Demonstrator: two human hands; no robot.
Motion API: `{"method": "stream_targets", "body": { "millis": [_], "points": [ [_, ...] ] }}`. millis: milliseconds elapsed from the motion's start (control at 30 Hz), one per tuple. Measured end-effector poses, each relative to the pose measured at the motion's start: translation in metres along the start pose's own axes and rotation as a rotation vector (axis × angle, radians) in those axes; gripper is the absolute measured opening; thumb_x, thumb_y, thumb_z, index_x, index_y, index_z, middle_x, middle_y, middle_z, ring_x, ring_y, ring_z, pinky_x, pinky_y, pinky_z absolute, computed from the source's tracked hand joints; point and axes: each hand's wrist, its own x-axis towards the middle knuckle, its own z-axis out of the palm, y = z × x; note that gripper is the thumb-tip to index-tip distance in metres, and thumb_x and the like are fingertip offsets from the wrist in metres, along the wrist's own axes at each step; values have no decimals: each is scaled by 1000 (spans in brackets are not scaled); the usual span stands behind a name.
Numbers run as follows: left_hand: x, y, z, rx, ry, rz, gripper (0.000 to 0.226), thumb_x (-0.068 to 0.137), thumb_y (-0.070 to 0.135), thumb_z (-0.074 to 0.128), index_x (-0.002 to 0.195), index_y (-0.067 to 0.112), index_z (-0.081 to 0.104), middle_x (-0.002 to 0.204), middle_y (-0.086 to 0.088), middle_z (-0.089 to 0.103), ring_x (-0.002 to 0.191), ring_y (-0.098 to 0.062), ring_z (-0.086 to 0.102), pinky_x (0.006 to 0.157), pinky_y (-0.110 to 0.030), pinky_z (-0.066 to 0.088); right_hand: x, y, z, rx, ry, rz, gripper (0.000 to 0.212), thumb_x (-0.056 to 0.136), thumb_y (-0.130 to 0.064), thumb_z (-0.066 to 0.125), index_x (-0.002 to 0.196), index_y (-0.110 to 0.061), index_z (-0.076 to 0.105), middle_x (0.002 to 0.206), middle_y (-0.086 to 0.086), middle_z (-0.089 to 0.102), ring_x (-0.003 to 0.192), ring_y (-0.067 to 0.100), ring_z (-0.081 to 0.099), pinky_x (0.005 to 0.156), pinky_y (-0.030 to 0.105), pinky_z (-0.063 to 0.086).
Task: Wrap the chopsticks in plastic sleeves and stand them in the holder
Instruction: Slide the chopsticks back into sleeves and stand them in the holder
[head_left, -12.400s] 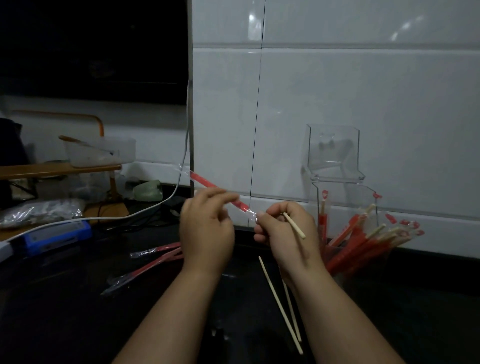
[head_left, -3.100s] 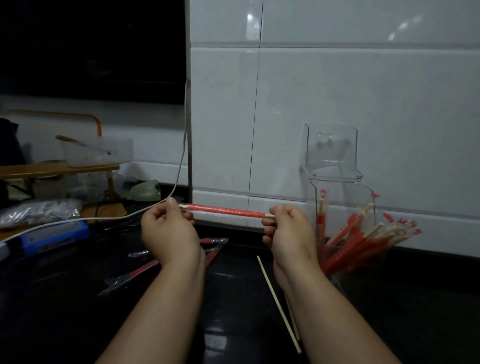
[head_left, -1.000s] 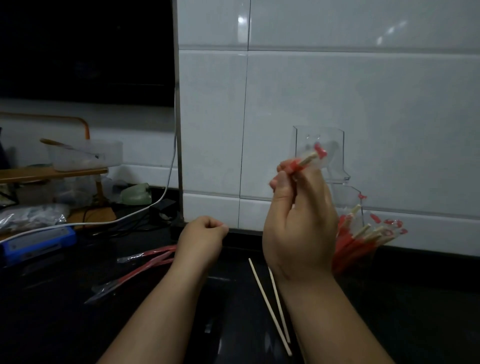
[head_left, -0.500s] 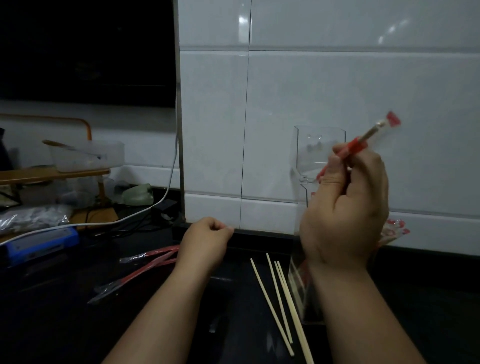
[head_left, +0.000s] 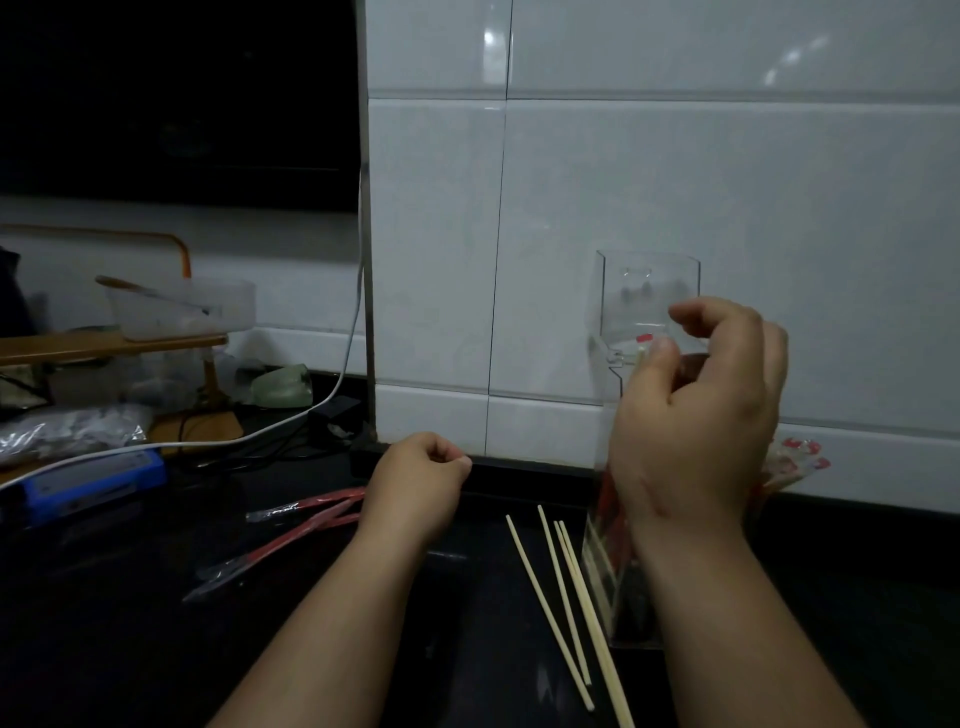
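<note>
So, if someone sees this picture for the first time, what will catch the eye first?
Most likely the right hand, raised in front of the clear holder that stands against the white tiled wall. Next come the bare chopsticks, lying pale on the dark counter just left of that arm, and the red sleeves further left, beside the left hand.

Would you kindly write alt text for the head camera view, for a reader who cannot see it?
A person's right hand is raised at the opening of a clear holder of red-sleeved chopsticks against a white tiled wall. The left hand is curled over the black counter, between loose red sleeves and bare chopsticks.
</note>
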Motion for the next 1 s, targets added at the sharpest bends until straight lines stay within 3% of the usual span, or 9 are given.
{"method": "stream_targets", "body": {
  "millis": [100, 267, 433, 567, 667, 800, 1000],
  "points": [
    [0, 0, 1, 15, -14, 7, 10, 89, 21, 67, 80, 20, 68, 80, 0, 69, 79, -20, 65, 73, -35, 52, -3, -2, 1, 17, -8, -142, 12, 86, 5, 53, 91, -4, 60, 91, 2, 51, 76, 5, 43, 65, 7, 36],
    [6, -6, -1, 19, 0, 3, 12, 87, 13, 65, 79, 21, 69, 81, 0, 71, 81, -21, 67, 79, -40, 58, -21, -9, 13, 60, -233, -296, 12, 76, 4, 57, 81, -6, 62, 79, 3, 54, 71, 10, 43, 62, 17, 30],
    [17, -20, -10, 127, 54, -30, 30, 86, 1, 57, 83, 28, 69, 95, 2, 71, 93, -21, 66, 90, -44, 55, -42, -9, 27, -73, -655, -85, 14, 87, -5, 55, 92, -15, 63, 91, 2, 62, 82, 20, 56, 70, 31, 43],
    [20, -26, -13, 638, 53, 32, 18, 85, 27, 68, 102, 35, 69, 111, 5, 70, 105, -22, 64, 93, -37, 51, -48, 2, 38, -423, -1120, 161, 26, 89, -8, 53, 110, -20, 63, 112, 6, 62, 104, 26, 59, 84, 32, 50],
    [18, -27, -12, 838, -13, 30, 24, 86, 44, 65, 105, 30, 66, 112, 1, 69, 106, -24, 63, 85, -33, 49, -58, 6, 42, -577, -1390, 201, 34, 85, -6, 57, 117, -18, 63, 123, 9, 60, 111, 30, 59, 92, 36, 51],
    [16, -30, -11, 962, -86, -6, 23, 88, 37, 64, 109, 26, 63, 114, -3, 67, 107, -25, 63, 76, -32, 44, -70, 11, 35, -621, -1405, 170, 35, 88, -6, 53, 122, -14, 59, 127, 11, 55, 115, 32, 57, 92, 38, 48],
    [13, -31, -9, 916, -115, -4, 10, 90, 21, 57, 97, 26, 53, 113, -4, 66, 106, -27, 62, 76, -34, 43, -73, 15, 39, -710, -1432, 228, 39, 90, -6, 53, 129, -13, 57, 132, 11, 57, 119, 30, 56, 91, 36, 47]
  ]
}}
